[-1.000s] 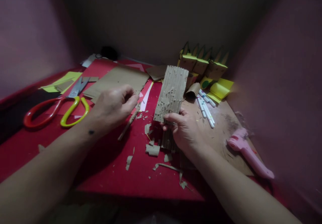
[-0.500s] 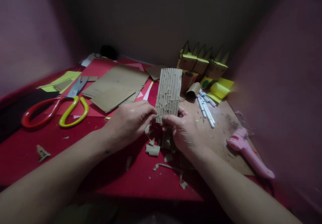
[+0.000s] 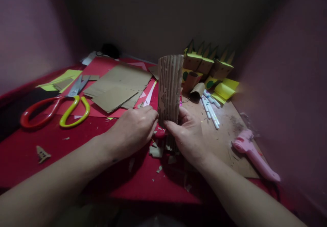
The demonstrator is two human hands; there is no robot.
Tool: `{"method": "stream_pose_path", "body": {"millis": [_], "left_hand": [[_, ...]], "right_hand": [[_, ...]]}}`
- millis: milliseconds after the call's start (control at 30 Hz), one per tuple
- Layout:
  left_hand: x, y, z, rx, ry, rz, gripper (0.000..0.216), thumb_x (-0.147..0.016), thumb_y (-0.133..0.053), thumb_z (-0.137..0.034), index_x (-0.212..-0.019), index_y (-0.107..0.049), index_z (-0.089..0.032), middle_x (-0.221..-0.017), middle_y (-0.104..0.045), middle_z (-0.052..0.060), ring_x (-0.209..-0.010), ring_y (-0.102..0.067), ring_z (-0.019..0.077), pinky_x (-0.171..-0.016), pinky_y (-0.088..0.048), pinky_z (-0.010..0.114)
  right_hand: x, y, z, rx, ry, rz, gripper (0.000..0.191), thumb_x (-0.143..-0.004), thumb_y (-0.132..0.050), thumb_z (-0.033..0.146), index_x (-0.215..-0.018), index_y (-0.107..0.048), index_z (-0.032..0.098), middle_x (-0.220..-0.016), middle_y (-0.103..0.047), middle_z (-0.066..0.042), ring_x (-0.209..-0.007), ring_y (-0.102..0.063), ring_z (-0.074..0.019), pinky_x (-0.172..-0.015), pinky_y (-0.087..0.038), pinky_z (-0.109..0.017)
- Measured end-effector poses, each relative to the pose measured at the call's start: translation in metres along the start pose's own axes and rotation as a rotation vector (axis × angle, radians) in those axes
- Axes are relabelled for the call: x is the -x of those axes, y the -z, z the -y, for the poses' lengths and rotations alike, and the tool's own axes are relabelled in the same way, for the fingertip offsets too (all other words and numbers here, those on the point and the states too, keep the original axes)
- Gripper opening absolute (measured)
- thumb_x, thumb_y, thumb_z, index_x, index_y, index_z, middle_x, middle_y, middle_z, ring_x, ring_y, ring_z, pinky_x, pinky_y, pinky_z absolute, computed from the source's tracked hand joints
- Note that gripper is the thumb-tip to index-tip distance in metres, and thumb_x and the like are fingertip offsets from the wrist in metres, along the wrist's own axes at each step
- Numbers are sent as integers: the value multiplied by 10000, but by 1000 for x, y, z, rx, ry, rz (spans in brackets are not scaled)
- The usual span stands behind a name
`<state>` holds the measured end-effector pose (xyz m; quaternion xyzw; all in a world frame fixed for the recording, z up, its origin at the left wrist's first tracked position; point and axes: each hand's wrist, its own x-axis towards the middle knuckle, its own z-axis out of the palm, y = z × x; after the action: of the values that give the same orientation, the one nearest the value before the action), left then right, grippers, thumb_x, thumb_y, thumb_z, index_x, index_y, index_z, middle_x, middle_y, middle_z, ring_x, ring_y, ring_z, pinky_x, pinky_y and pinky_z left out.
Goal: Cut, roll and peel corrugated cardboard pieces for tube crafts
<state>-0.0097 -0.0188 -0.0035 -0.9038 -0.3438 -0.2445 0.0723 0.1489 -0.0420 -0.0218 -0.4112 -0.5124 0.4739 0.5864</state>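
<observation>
A strip of corrugated cardboard (image 3: 170,87) stands nearly upright in front of me, its bare ridges facing me and its top bent in a slight curve. My right hand (image 3: 187,131) grips its lower right part, thumb on the ridged face and fingers behind. At the lower left edge my left hand (image 3: 134,126) is closed, its fingertips pinching at the cardboard and partly hidden. Torn paper scraps (image 3: 155,151) lie on the red cloth (image 3: 114,182) below. Another ridged strip (image 3: 171,142) shows under the hands, partly covered.
Scissors (image 3: 74,91) with red and yellow handles lie left, beside cardboard sheets (image 3: 114,80) on red paper (image 3: 94,67). To the right are white markers (image 3: 211,111), a pink glue gun (image 3: 255,153) on a cardboard board (image 3: 224,138), and pointed cardboard figures (image 3: 201,62) behind.
The cardboard strip has tilted more upright, its top rising and curving. Rough paper bits on its lower face show less now. Both hands stay close to where they were.
</observation>
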Motion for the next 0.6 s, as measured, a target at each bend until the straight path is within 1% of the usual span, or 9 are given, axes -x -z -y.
{"method": "stream_pose_path", "body": {"millis": [67, 167, 233, 300, 400, 467, 500, 600], "left_hand": [[-1, 1, -3, 26, 47, 4, 229, -859, -420, -170, -702, -582, -130, -617, -525, 26, -521, -481, 146, -500, -364, 274], [-2, 5, -7, 102, 177, 26, 197, -813, -453, -196, -706, -609, -138, -620, -543, 20, -553, -494, 148, -528, -365, 274], [-4, 8, -7, 185, 265, 51, 170, -766, -483, -190, -685, -627, -149, -615, -560, 11, -559, -497, 139, -536, -362, 264], [-6, 11, -6, 280, 355, 64, 149, -731, -508, -184, -662, -639, -161, -592, -569, -2, -550, -493, 128, -534, -361, 250], [-9, 14, 1, 395, 440, 89, 159, -750, -519, -206, -672, -652, -172, -561, -583, -10, -533, -499, 123, -522, -371, 238], [-9, 14, 5, 431, 418, 114, 187, -791, -514, -237, -711, -670, -173, -592, -624, 3, -555, -533, 133, -528, -391, 239], [-9, 14, 7, 443, 388, 124, 196, -807, -516, -252, -728, -677, -173, -618, -646, 12, -575, -552, 139, -535, -402, 241], [-8, 11, 7, 437, 315, 117, 203, -830, -523, -264, -717, -667, -177, -643, -661, 23, -590, -569, 142, -536, -408, 244]], "right_hand": [[1, -1, 2, 5, -6, -4, 225, -665, -649, 83, -844, -699, 210, -799, -687, 17, -757, -610, -150, -724, -498, -304], [1, -2, 2, -64, -53, -3, 221, -649, -659, 81, -831, -696, 201, -786, -690, 18, -737, -617, -146, -701, -508, -294], [0, -2, 1, -123, -101, 6, 218, -640, -666, 83, -822, -691, 201, -755, -686, 25, -668, -608, -133, -619, -507, -272], [-2, -2, -1, -170, -144, 11, 217, -642, -672, 87, -825, -685, 202, -736, -681, 32, -589, -579, -113, -525, -481, -242], [-5, 1, -3, -199, -169, 3, 219, -648, -673, 98, -838, -675, 208, -737, -676, 37, -526, -541, -97, -460, -442, -224], [-6, 2, -3, -176, -157, -17, 221, -650, -661, 93, -836, -670, 212, -732, -672, 39, -532, -544, -102, -477, -454, -235], [-6, 2, -2, -147, -141, -29, 219, -655, -652, 91, -836, -670, 214, -741, -675, 36, -559, -562, -112, -513, -477, -251], [-2, 1, 1, -26, -53, -43, 211, -690, -633, 100, -858, -681, 218, -829, -698, 12, -741, -635, -160, -705, -531, -319]]}}
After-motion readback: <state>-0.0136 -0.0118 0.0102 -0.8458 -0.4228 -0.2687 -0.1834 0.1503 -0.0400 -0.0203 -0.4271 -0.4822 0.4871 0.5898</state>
